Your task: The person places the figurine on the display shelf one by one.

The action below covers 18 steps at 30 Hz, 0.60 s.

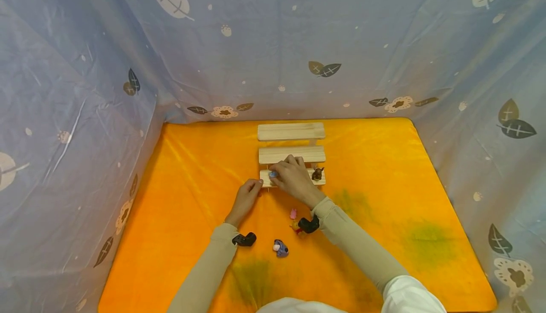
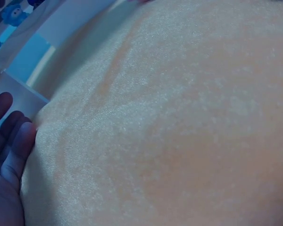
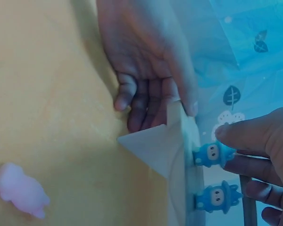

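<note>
- Currently the pinched blue figurine [image 3: 210, 154] stands upright near the left end of the front plank [image 1: 265, 180], its long axis square to the wood, hat away from the board, face turned toward our right wrist camera [image 1: 309, 224].
- Our right hand [image 1: 294, 176] pinches its hat between thumb and fingers; our left hand [image 1: 247, 197] grips the plank's left end, thumb on top, fingers curled below.
- We count two blue figures up there: a second blue figurine [image 3: 217, 197] stands just beside the first, upright and facing the same way.
- We count three parallel planks, their long axes running left to right: the front one, a middle plank [image 1: 307, 154] and a back plank [image 1: 290, 133].
- One brown figurine [image 1: 317, 174] occupies the front plank's right end.
- Three more lie on the orange cloth [image 1: 192, 161]: one pink figurine [image 1: 293, 214], one yellow-and-red figurine [image 1: 295, 228], one donkey figurine [image 1: 281, 248], muzzle leftward.
- From above, our right hand hides the front plank's middle, and the camera partly covers the yellow-and-red one.
- Leaf-patterned curtain [image 1: 264, 42] surrounds three sides.
</note>
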Motion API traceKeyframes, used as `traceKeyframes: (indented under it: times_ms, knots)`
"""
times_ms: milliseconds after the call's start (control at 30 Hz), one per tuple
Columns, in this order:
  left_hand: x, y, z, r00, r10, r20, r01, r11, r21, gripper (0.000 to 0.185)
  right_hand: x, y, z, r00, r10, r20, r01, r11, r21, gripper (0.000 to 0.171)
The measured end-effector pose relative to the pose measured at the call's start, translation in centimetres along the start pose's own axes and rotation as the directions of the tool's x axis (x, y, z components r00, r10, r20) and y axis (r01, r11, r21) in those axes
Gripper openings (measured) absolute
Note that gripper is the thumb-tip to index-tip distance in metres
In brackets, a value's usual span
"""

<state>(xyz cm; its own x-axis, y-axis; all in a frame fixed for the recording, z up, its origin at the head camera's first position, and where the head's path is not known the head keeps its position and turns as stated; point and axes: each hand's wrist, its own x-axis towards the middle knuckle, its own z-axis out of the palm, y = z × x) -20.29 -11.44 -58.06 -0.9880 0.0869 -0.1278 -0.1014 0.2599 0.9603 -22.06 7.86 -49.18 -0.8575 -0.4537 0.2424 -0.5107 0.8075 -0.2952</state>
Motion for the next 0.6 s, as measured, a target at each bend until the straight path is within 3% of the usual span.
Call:
traceKeyframes:
  times_ms: [267,467,600]
  knots:
    - [-0.1,0.0,0.0,1.0,0.001,0.016,-0.001,1.0,-0.005,0.041,-0.4,-0.3,-1.3,0.998,0.052,-0.028,-0.045,0.973,0.228,0.028]
    - [0.0,0.0,-0.1,1.0,0.002,0.02,-0.002,1.0,-0.001,0.041,-0.8,-0.4,-2.6,0.996,0.092,-0.012,-0.081,0.924,0.375,0.027]
    - [0.0,-0.1,0.0,1.0,-0.004,0.009,0.004,1.0,0.0,0.039,-1.7,-0.2,-4.0,0.993,0.12,0.012,-0.11,0.863,0.493,0.025]
